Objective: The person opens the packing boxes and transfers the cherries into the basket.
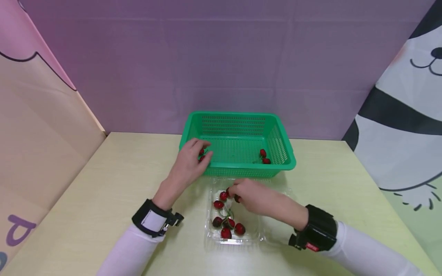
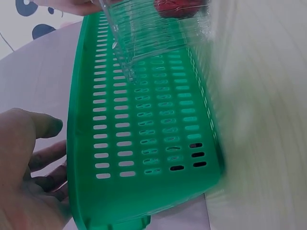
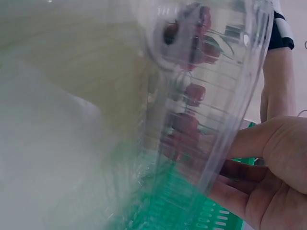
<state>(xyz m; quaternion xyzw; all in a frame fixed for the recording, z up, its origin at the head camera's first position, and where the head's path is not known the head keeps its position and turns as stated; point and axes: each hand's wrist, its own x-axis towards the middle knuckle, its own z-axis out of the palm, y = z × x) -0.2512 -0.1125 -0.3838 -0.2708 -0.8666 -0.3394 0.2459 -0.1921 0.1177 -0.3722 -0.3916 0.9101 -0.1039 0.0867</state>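
Note:
My left hand [image 1: 188, 163] hangs over the left front corner of a green plastic basket [image 1: 238, 166], its thumb and fingers apart. Dark red cherries [image 1: 202, 152] show in the gap between them; the left wrist view does not show these. Before the basket sits a clear plastic clamshell box [image 1: 250, 226] with several stemmed cherries [image 1: 226, 233]. My right hand [image 1: 253, 195] reaches into its far part, fingers curled at a cherry [image 1: 237, 198], seeming to pinch it. Through the blurred clear wall in the right wrist view, cherries [image 3: 184, 139] lie at the fingertips.
Two more cherries [image 1: 264, 157] lie at the right side inside the basket. The pale wooden table [image 1: 138, 161] meets a purple cloth backdrop [image 1: 224, 69]. The box's clear lid [image 1: 276, 230] lies folded out to the right, under my right forearm.

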